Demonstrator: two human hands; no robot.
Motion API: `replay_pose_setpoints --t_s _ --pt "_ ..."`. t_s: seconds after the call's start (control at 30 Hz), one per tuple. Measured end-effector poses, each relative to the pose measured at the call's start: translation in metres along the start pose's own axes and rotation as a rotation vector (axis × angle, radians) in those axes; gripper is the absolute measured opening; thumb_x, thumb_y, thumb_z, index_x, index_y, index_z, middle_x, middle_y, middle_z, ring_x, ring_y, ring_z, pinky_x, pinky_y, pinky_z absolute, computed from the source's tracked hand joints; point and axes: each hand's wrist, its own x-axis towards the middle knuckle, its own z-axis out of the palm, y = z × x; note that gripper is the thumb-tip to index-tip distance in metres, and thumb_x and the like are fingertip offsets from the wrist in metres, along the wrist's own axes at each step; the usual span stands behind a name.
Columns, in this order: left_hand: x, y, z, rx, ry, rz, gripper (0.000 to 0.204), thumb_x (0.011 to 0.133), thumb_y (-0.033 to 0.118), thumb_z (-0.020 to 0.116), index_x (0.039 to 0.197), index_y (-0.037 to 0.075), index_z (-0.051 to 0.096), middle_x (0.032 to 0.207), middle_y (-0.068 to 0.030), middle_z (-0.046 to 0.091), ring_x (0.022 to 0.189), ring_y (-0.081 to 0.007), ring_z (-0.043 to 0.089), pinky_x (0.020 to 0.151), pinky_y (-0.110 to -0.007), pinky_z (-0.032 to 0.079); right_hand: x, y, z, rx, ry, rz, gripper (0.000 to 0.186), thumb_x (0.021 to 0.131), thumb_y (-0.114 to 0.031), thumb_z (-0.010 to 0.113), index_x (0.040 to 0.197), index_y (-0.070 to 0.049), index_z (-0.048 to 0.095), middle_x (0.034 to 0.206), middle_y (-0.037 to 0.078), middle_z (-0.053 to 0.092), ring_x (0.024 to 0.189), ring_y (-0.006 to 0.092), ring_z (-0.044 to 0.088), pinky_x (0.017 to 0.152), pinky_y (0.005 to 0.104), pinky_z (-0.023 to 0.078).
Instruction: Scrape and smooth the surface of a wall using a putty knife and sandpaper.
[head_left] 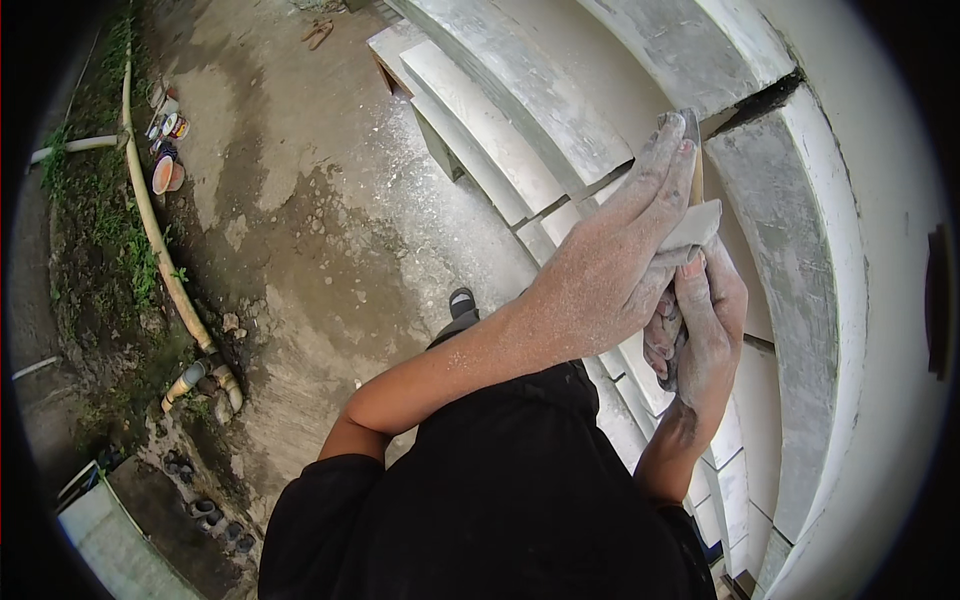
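My left hand [615, 260], pale with dust, reaches across to the upper right, its fingers pressed together along a thin flat tool [697, 165] with a greyish and tan surface. A folded grey piece [700, 222], perhaps paper or a pad, wraps over the tool near my left thumb. Beneath it, my right hand [710, 330] grips the lower part with bent, dusty fingers; what its palm holds is partly hidden. Both hands are over pale, layered ledges [820, 250] with grey patchy faces and dark gaps between them.
A stained concrete path [290, 250] with white dust runs left of the ledges. A long pipe [160, 250] lies along a mossy strip, with buckets and cans [166, 175] beside it. Footwear [210, 515] sits lower left, sandals [317, 32] farther off. A pale wall curves at the right.
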Motion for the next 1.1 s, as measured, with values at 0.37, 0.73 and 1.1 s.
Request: replay_pose_setpoints --t_s 0.37,0.73,1.1 --pt "0.003 0.006 -0.003 0.049 -0.174 0.032 0.078 0.088 0.004 0.058 0.150 -0.014 0.014 0.157 -0.0374 0.009 0.147 -0.0500 0.014 0.121 -0.048 0.021 -0.007 0.003 -0.007 0.059 0.005 0.015 0.039 0.104 -0.030 0.053 0.116 0.007 0.056 0.061 0.002 0.051 0.038 0.0042 0.040 0.032 0.0202 0.030" --pt "0.013 -0.003 -0.013 -0.015 -0.109 -0.023 0.070 0.096 0.010 0.049 0.156 -0.003 0.015 0.160 -0.0325 0.009 0.148 -0.0469 0.014 0.118 -0.047 0.027 0.019 -0.009 0.013 0.112 -0.001 0.046 0.046 0.104 -0.029 0.053 0.130 0.008 0.051 0.058 0.001 0.049 0.041 0.0053 0.040 0.038 0.0217 0.032" --pt "0.006 -0.002 -0.011 -0.072 -0.212 -0.012 0.072 0.094 0.009 0.053 0.154 -0.008 0.016 0.158 -0.0364 0.011 0.147 -0.0510 0.016 0.119 -0.050 0.024 -0.011 0.004 0.002 0.066 0.044 0.054 0.044 0.104 -0.031 0.052 0.123 0.009 0.052 0.057 0.002 0.049 0.039 0.0064 0.039 0.037 0.0225 0.030"
